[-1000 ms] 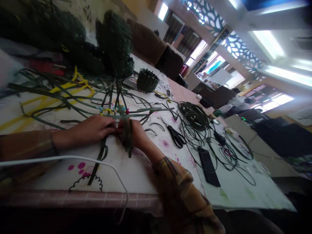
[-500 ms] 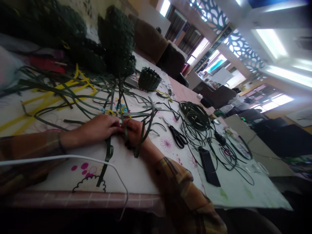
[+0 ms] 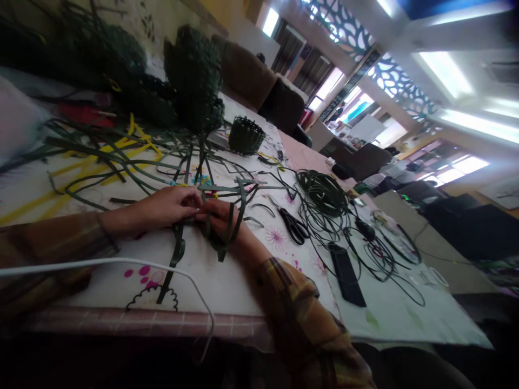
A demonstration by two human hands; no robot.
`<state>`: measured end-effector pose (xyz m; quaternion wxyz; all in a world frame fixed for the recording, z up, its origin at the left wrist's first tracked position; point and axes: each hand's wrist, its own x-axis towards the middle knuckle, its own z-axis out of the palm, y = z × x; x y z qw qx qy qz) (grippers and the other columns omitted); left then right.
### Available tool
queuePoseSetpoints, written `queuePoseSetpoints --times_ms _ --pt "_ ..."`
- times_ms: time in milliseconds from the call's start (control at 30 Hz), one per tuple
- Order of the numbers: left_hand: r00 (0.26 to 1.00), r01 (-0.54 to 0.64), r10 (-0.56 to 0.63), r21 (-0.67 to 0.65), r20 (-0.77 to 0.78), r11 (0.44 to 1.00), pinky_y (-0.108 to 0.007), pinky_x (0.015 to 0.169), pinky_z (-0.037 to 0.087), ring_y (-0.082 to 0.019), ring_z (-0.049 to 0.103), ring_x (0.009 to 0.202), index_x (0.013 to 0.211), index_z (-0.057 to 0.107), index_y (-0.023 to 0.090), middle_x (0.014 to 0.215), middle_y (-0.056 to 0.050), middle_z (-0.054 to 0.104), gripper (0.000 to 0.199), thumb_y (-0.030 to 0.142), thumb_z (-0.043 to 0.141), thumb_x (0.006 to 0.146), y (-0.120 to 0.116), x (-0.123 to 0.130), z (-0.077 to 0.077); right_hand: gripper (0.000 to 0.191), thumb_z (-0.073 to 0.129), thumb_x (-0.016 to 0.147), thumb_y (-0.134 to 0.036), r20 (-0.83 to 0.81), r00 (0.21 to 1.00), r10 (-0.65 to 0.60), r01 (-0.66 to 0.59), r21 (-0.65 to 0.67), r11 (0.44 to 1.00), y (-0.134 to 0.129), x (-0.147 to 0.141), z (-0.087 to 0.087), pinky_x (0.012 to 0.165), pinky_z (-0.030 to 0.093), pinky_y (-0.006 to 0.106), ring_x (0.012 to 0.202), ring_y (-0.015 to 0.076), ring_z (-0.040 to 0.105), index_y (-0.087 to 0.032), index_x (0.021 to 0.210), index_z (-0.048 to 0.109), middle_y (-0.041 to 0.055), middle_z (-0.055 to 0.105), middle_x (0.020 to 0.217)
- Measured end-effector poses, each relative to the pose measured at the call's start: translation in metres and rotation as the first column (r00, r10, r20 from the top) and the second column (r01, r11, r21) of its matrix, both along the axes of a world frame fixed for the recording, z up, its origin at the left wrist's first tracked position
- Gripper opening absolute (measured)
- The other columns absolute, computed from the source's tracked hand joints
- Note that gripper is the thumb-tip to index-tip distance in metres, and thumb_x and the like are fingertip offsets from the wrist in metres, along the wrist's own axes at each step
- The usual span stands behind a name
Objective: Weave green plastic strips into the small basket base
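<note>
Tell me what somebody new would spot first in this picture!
Probably the left hand and right hand, close together among dark green strips, left of the picture's middle. Bright yellow strips stand out farther left, and black-handled scissors lie right of the hands. Farther back sits a small dark green woven basket.

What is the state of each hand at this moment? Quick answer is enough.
Left hand: closed, fingertips pinching at dark green strips.
Right hand: closed among the strips, some crossing over it; exact grip is hidden.
</note>
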<state>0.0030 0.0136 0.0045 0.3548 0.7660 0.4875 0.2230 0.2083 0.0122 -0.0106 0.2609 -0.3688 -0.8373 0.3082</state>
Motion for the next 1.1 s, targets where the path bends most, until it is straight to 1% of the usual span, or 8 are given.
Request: queuePoseSetpoints --times_ms 67,133,200,367,467,700,933,1100 --pt "0.993 -0.012 0.018 -0.047 0.119 0.999 -0.029 0.068 0.05 -0.023 0.068 0.082 0.098 0.068 0.022 0.088 -0.002 0.074 0.036 0.052 0.062 0.079 -0.002 -0.003 0.001 0.016 0.058 0.099 -0.023 -0.087 0.994 -0.067 0.056 -0.122 0.991 0.001 0.001 0.004 0.074 0.049 0.024 0.079 0.0151 0.064 -0.018 0.092 0.072 0.0007 0.07 0.086" --pt "0.991 -0.019 0.021 -0.015 0.135 1.0 -0.028 0.065 0.048 -0.022 0.065 0.078 0.097 0.068 0.022 0.086 -0.002 0.071 0.036 0.052 0.063 0.077 -0.005 -0.005 0.003 0.015 0.059 0.097 -0.02 -0.096 0.984 -0.148 0.128 -0.19 0.973 0.003 0.001 0.007 0.073 0.049 0.023 0.077 0.0144 0.063 -0.018 0.094 0.073 -0.0006 0.071 0.084" --pt "0.997 -0.001 -0.005 0.081 0.074 0.997 -0.029 0.065 0.046 -0.021 0.061 0.076 0.089 0.068 0.021 0.082 -0.002 0.066 0.032 0.049 0.064 0.075 -0.007 -0.006 0.006 0.01 0.065 0.092 -0.017 -0.041 0.986 -0.162 0.151 -0.194 0.969 0.005 -0.002 0.01 0.075 0.048 0.023 0.079 0.0144 0.063 -0.018 0.092 0.075 -0.0012 0.072 0.084" --pt "0.996 0.085 -0.082 0.258 -0.023 0.962 -0.031 0.073 0.045 -0.021 0.057 0.08 0.08 0.065 0.021 0.086 -0.003 0.061 0.027 0.047 0.066 0.076 -0.007 -0.006 0.006 0.007 0.07 0.088 -0.018 0.054 0.998 -0.043 0.053 -0.193 0.98 0.012 -0.006 0.01 0.074 0.047 0.023 0.082 0.0153 0.063 -0.019 0.088 0.078 -0.0026 0.07 0.081" --pt "0.994 0.107 -0.101 0.267 -0.038 0.958 -0.031 0.074 0.045 -0.02 0.056 0.079 0.08 0.062 0.021 0.086 -0.003 0.06 0.025 0.045 0.067 0.076 -0.006 -0.007 0.003 0.006 0.072 0.084 -0.016 0.071 0.997 -0.027 0.042 -0.217 0.975 0.012 -0.006 0.008 0.073 0.047 0.023 0.081 0.0154 0.062 -0.019 0.086 0.076 -0.0026 0.069 0.079" --pt "0.989 0.142 -0.145 0.266 -0.012 0.953 -0.033 0.082 0.047 -0.023 0.061 0.085 0.09 0.072 0.023 0.089 -0.004 0.065 0.025 0.047 0.064 0.086 -0.009 -0.007 0.0 0.011 0.064 0.088 -0.023 -0.065 0.983 -0.172 0.146 -0.298 0.943 0.011 -0.004 -0.001 0.064 0.044 0.022 0.07 0.0128 0.056 -0.017 0.079 0.067 -0.0035 0.062 0.071" --pt "0.988 0.14 -0.152 0.333 0.012 0.933 -0.032 0.084 0.05 -0.022 0.058 0.09 0.084 0.072 0.021 0.098 -0.006 0.061 0.024 0.044 0.067 0.087 -0.015 -0.008 0.002 0.007 0.068 0.084 -0.025 0.011 1.0 -0.002 0.005 -0.244 0.97 0.009 -0.004 0.007 0.07 0.046 0.023 0.079 0.0151 0.059 -0.019 0.084 0.07 -0.0022 0.066 0.08" --pt "0.988 0.144 -0.152 0.33 -0.003 0.933 -0.034 0.088 0.05 -0.024 0.058 0.091 0.091 0.075 0.023 0.094 -0.006 0.062 0.025 0.047 0.067 0.089 -0.013 -0.01 -0.003 0.008 0.066 0.086 -0.025 0.017 0.993 -0.118 0.119 -0.215 0.969 0.006 -0.005 0.006 0.068 0.045 0.023 0.077 0.0148 0.059 -0.019 0.08 0.067 -0.0022 0.064 0.076"
